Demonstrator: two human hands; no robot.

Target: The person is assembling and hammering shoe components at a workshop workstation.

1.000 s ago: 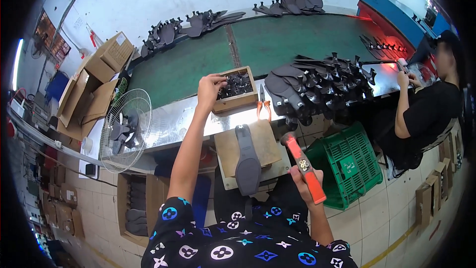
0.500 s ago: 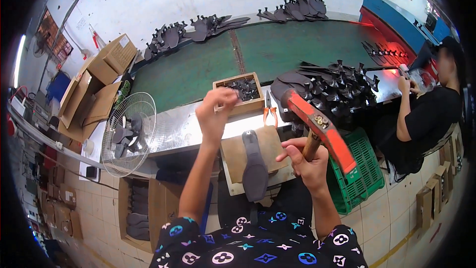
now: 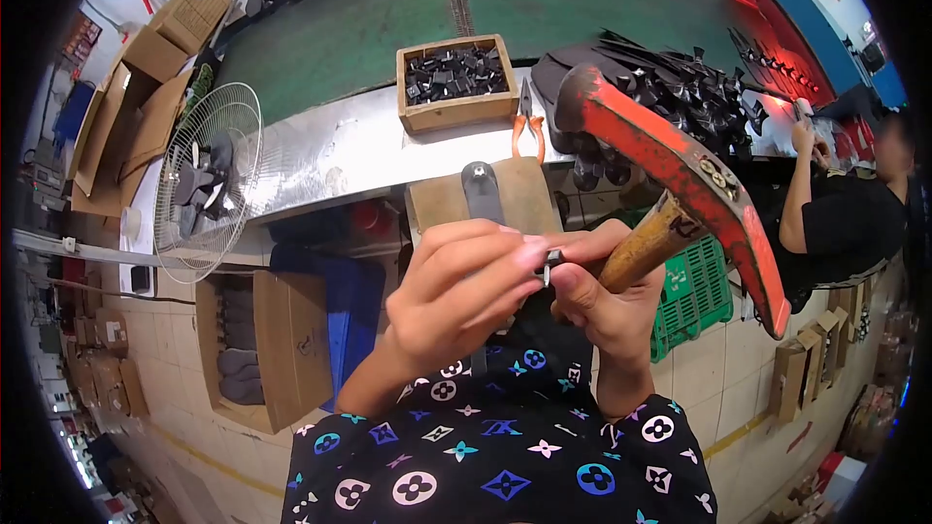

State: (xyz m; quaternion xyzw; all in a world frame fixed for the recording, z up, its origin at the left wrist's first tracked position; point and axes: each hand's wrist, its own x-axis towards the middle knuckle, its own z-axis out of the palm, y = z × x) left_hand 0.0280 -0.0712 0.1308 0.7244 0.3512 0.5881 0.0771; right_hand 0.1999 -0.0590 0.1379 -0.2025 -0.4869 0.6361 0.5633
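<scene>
In front of my chest, my left hand point(image 3: 456, 291) pinches a small black heel tip point(image 3: 553, 258) with a metal pin pointing down. My right hand point(image 3: 614, 306) is wrapped round the wooden handle of a hammer point(image 3: 694, 175) with a worn red head, and its thumb and forefinger meet the heel tip too. Beyond my hands a dark grey shoe sole point(image 3: 481, 192) lies on a brown pad point(image 3: 529, 191); my fingers cover its near part. A wooden box point(image 3: 458, 116) of small black heel tips stands on the metal bench, with orange-handled pliers point(image 3: 527, 133) beside it.
Dark heeled soles point(image 3: 680, 87) are piled right of the pliers. A wire-guarded fan point(image 3: 209, 184) stands left, above an open carton point(image 3: 291, 349) of soles. A green crate point(image 3: 694, 296) sits at lower right. A co-worker point(image 3: 825, 204) works at far right, by the green conveyor point(image 3: 349, 49).
My left hand has come from the wooden box down to my right hand, and the heel tip now shows between them. The hammer has risen nearer the camera. My view has tilted downward.
</scene>
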